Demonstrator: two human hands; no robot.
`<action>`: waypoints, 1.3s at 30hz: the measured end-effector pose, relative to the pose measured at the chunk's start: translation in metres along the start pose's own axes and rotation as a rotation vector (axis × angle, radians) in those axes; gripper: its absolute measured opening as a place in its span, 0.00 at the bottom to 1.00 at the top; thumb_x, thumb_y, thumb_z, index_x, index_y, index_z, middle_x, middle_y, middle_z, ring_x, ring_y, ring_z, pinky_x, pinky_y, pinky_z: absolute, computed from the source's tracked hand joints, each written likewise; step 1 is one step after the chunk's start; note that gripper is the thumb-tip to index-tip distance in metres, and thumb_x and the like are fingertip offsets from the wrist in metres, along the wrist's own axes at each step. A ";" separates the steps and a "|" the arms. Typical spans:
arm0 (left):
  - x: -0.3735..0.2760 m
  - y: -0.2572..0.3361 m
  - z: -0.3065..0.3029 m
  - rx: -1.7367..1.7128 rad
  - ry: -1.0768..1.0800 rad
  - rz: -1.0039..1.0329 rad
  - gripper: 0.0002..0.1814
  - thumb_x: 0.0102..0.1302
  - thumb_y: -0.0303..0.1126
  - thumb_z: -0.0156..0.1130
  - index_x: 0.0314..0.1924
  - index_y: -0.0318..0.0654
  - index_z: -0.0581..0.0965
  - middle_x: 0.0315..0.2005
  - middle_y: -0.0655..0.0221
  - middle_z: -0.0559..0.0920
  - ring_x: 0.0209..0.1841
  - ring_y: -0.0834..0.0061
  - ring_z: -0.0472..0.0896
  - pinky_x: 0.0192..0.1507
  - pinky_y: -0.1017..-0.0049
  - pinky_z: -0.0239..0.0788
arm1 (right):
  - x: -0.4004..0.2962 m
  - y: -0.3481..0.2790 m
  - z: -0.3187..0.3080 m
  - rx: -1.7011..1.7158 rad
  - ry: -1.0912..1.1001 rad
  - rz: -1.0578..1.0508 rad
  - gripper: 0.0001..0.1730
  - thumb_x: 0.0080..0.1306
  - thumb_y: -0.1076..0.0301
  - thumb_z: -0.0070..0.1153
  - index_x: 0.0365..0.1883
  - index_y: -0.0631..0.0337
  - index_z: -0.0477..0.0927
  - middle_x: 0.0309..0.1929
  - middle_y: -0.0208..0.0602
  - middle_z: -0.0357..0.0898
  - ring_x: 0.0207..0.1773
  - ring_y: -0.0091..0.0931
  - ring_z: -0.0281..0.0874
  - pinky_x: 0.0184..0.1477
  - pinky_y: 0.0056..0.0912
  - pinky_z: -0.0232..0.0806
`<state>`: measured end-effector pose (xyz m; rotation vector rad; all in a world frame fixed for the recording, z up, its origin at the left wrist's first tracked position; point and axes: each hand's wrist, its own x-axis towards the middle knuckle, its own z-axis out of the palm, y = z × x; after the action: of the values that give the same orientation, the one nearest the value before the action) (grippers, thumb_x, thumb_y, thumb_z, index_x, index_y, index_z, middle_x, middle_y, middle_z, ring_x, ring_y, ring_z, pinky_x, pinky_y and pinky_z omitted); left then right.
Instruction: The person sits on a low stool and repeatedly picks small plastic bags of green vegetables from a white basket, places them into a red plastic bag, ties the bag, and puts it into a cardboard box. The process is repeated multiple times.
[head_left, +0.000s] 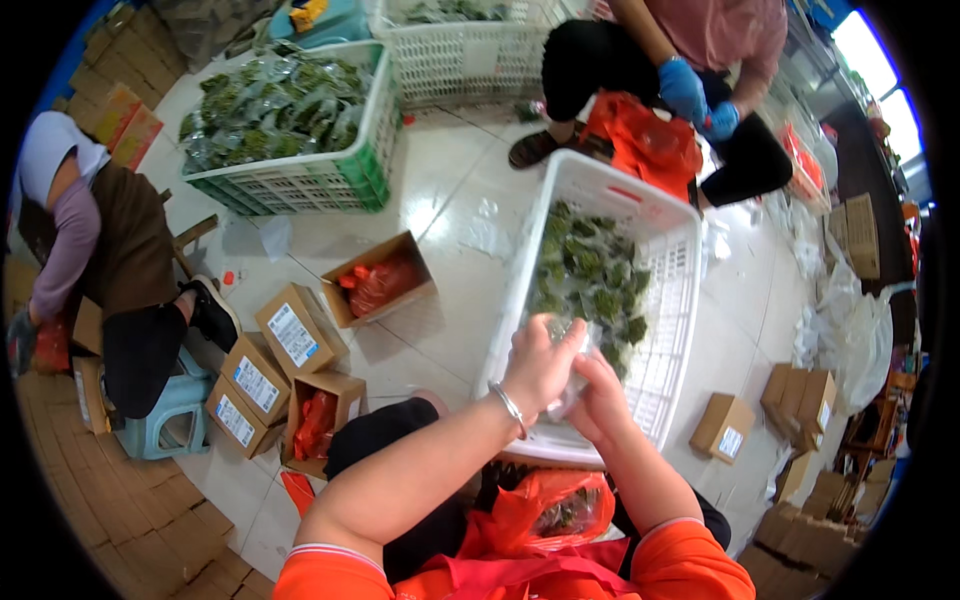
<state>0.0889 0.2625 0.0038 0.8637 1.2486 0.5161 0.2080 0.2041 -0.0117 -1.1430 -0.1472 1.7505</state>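
Observation:
My left hand (541, 367), with a silver bangle at the wrist, and my right hand (602, 401) come together over the near end of a white plastic crate (517, 315). Between them they grip a clear plastic bag (574, 386); the fingers hide most of it, and its contents are hard to make out. Below in the crate lie several clear bags of small green plants (592, 262). On my lap rests an opened red plastic bag (517, 502) with clear-wrapped plants (566, 514) inside.
Ahead, a blue-gloved person (682, 90) handles a red bag. Another person (112, 247) sits at left. A green-white crate (300, 169) holds bagged plants. Open cartons (416, 300) and labelled cardboard boxes (292, 330) stand left; more boxes (724, 427) stand right.

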 end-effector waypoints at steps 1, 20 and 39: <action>-0.002 0.008 0.000 0.100 0.115 0.012 0.40 0.69 0.54 0.57 0.67 0.28 0.61 0.65 0.43 0.61 0.69 0.48 0.59 0.69 0.56 0.51 | 0.003 -0.005 0.000 0.100 -0.016 0.119 0.23 0.72 0.63 0.51 0.64 0.52 0.65 0.59 0.40 0.71 0.55 0.35 0.77 0.50 0.53 0.76; 0.010 0.065 -0.066 -0.587 0.518 0.464 0.17 0.73 0.45 0.53 0.48 0.40 0.73 0.41 0.77 0.73 0.47 0.81 0.68 0.55 0.74 0.55 | 0.130 -0.092 0.016 -0.545 0.165 -0.364 0.21 0.71 0.65 0.54 0.58 0.67 0.72 0.45 0.41 0.80 0.45 0.30 0.82 0.44 0.32 0.76; 0.014 0.061 -0.063 -0.537 0.409 0.301 0.22 0.74 0.44 0.51 0.56 0.33 0.70 0.52 0.63 0.73 0.56 0.70 0.70 0.60 0.67 0.60 | 0.120 0.065 -0.125 -2.156 0.113 0.160 0.62 0.50 0.49 0.73 0.76 0.47 0.47 0.69 0.58 0.57 0.59 0.50 0.73 0.54 0.49 0.73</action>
<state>0.0391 0.3269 0.0392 0.4967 1.2570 1.2541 0.2511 0.2176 -0.1913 -2.5781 -2.2562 1.0949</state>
